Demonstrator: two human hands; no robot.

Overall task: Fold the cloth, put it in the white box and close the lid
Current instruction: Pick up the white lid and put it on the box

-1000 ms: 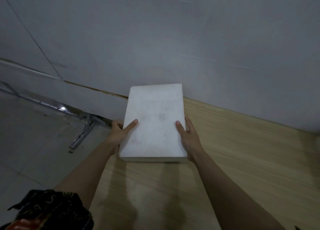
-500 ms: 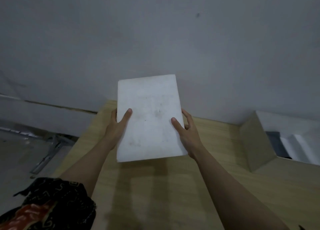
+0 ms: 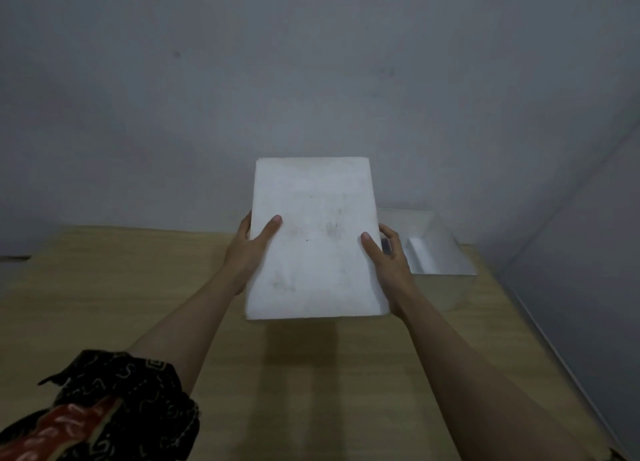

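Flat white rectangular foam lid [image 3: 313, 238] carried rightward since earlier, now overlapping the open white box [image 3: 437, 249] beyond the right fingertips, left hand [image 3: 247, 252] and right hand [image 3: 388, 263] clamping its long edges, thumbs on top, surface faintly smudged.

Flat white rectangular foam lid [image 3: 313, 238], faintly smudged, held up in the air, tilted, long edge running away. Behind and right of it, open white box [image 3: 446, 252] on the desk, partly hidden, dark item inside.
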